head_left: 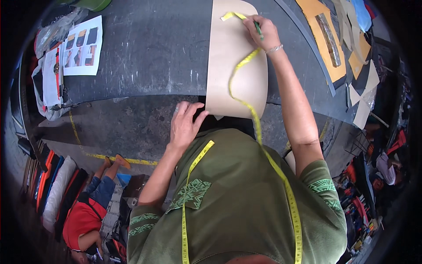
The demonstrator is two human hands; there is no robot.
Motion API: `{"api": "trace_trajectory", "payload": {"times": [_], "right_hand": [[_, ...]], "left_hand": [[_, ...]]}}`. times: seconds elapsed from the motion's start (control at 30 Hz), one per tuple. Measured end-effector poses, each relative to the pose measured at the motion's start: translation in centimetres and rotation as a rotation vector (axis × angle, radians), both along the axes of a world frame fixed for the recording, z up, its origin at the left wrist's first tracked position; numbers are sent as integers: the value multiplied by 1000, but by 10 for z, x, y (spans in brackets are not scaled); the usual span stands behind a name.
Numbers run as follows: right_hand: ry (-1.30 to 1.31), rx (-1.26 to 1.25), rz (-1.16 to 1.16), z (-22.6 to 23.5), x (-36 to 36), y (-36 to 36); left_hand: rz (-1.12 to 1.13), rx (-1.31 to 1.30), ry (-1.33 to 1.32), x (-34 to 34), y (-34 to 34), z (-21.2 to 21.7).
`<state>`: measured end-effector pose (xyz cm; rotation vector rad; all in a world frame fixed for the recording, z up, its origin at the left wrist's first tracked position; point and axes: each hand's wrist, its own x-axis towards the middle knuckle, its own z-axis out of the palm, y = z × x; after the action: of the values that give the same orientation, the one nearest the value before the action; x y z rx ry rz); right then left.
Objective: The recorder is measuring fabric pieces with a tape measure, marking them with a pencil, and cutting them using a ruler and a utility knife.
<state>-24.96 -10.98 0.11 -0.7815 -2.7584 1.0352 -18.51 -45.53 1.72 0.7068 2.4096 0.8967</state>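
A sheet of brown paper lies across the dark table and hangs over its near edge. My left hand is at the paper's lower left edge, thumb and forefinger closed on it; a ring shows on one finger. At the far end of the sheet, my right hand is closed around a green pen, whose tip I cannot make out. A yellow tape measure runs from my neck over the paper and under my right hand. Its end curls out left of those fingers.
A long grey strip and yellow-orange pieces lie at the table's right. Printed sheets and plastic wrap are at the left. Below left, a person in red is beside several fabric rolls.
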Motion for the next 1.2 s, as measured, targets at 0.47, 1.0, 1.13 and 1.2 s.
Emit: {"api": "trace_trajectory", "payload": {"times": [0.47,1.0,1.13,1.2], "right_hand": [[408,-395,-96,-29,-6,-10],[58,116,-359,-10,-37,8],[132,162,-2,-14,-34,10],[189,170,118,-18,-31,8]], "left_hand": [[-242,17,531,-87,173,-41],[-203,-32,574,-110,188,-56],[-206,52,589,-113,191,-59],[-121,50,620,-112,192,-61]]}}
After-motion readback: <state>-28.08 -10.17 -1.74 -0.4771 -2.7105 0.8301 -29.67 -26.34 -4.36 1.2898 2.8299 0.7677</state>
